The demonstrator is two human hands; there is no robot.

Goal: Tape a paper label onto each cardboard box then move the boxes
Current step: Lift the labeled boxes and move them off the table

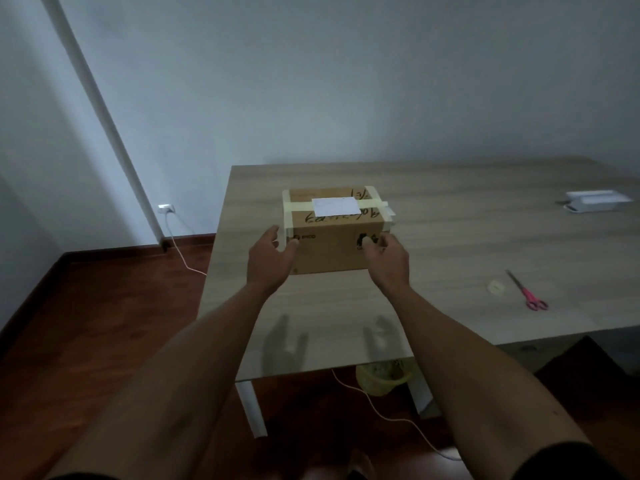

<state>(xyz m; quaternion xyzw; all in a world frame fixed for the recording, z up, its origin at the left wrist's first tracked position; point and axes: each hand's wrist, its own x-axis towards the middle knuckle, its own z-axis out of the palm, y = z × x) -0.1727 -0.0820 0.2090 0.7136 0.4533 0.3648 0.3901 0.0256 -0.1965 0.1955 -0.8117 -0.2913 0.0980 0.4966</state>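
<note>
A cardboard box (329,251) stands on the wooden table (467,244) near its left end. A white paper label (334,206) lies on the box top, under a strip of pale tape (370,204) that runs across the top and down the sides. My left hand (270,258) is at the box's front left corner, thumb against the front face, fingers spread along the left side. At the front right corner is my right hand (384,259), its loosely bent fingers touching the edge. Neither hand clearly clasps the box.
Red-handled scissors (528,291) and a small roll of tape (496,287) lie on the table to the right. A white device (597,201) sits at the far right. A yellow bin (384,377) and a white cable (398,417) are on the floor under the table's front edge.
</note>
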